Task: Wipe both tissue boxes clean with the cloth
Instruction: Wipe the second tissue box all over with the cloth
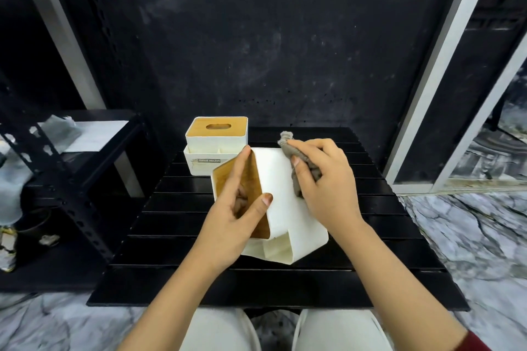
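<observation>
A white tissue box point(282, 196) with a wooden lid lies tipped on its side in the middle of the black slatted table point(182, 236). My left hand point(239, 208) grips it at the lid end, fingers through the lid slot and thumb on the white side. My right hand point(325, 179) presses a bunched grey-brown cloth point(291, 151) against the box's upturned white side. A second white tissue box point(215, 145) with a wooden lid, labelled "TISSUE HOLDER", stands upright behind the first at the table's far left.
A black metal rack point(65, 168) stands to the left of the table, with a white board and crumpled plastic on its shelf. A dark wall rises right behind the table. A white-framed glass door point(445, 94) is at the right. The floor is marble-patterned.
</observation>
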The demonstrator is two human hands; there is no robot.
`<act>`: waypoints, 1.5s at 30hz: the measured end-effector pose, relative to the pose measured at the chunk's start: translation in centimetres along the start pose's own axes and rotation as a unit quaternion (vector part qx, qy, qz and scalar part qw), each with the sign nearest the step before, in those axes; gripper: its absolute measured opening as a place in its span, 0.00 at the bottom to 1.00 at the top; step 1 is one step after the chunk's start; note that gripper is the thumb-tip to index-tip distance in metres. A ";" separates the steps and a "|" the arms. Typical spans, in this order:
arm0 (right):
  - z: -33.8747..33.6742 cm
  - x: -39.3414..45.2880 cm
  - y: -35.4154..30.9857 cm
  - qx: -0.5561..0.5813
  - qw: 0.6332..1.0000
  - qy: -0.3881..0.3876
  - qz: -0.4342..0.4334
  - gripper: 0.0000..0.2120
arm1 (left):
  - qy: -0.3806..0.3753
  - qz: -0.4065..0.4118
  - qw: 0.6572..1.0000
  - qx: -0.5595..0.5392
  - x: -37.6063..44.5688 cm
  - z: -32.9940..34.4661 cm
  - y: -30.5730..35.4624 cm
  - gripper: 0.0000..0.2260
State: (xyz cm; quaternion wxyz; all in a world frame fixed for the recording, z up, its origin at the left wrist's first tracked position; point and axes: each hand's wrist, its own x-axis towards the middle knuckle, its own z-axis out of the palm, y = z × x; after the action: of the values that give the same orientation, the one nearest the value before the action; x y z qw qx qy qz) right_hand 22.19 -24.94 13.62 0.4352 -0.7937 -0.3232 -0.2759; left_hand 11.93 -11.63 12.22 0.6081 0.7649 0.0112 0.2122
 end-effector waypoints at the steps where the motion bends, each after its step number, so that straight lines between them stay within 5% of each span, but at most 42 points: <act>1: -0.1 -0.1 0.3 0.005 1.000 0.001 0.010 0.15 | 0.001 -0.001 1.000 -0.001 0.1 0.0 0.0 0.30; 20: -1.0 -7.5 2.4 0.046 0.997 0.020 0.051 0.17 | 0.032 -0.008 0.999 -0.031 0.2 0.0 0.2 0.28; 33: -0.6 -7.6 -1.5 -0.035 0.994 0.021 -0.098 0.14 | 0.045 -0.011 0.997 -0.067 0.4 0.4 0.5 0.28; 45: 0.7 -4.1 -2.0 0.003 0.997 -0.026 -0.077 0.14 | -0.002 -0.025 0.997 -0.071 0.5 -0.9 0.1 0.27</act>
State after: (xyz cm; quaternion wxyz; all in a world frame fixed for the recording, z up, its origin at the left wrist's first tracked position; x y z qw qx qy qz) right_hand 18.19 -24.65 11.33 0.4066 -0.7720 -0.3958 -0.2865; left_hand 12.04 -10.68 12.63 0.6661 0.7196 0.0144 0.1958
